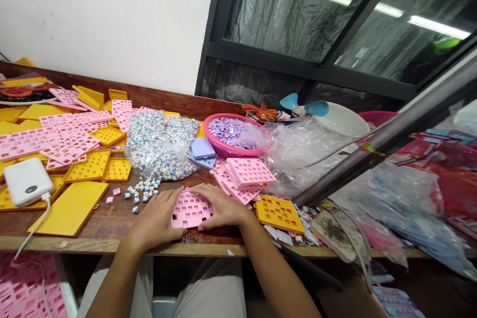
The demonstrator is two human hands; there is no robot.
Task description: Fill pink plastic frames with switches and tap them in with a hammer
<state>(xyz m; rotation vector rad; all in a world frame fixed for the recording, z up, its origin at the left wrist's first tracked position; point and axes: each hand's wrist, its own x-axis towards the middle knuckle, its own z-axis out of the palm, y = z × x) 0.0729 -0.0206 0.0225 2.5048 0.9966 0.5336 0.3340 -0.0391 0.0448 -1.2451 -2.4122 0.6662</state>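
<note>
A pink plastic grid plate [191,211] with square holes lies flat near the front edge of the wooden table [122,218]. My left hand [156,218] grips its left side, fingers curled over the edge. My right hand [220,206] presses on its right side, fingers closed over the top. Small blue-and-white parts [143,193] lie scattered just left of my left hand. A stack of pink plates [244,175] sits right behind my right hand, and a yellow grid plate [278,213] lies to its right.
A clear bag of blue-and-white parts [160,146] and a pink basket of lilac pieces [233,134] stand further back. Yellow and pink plates [63,141] cover the left side, with a white power bank [27,181]. Plastic bags [309,151] and a slanted metal bar [387,131] fill the right.
</note>
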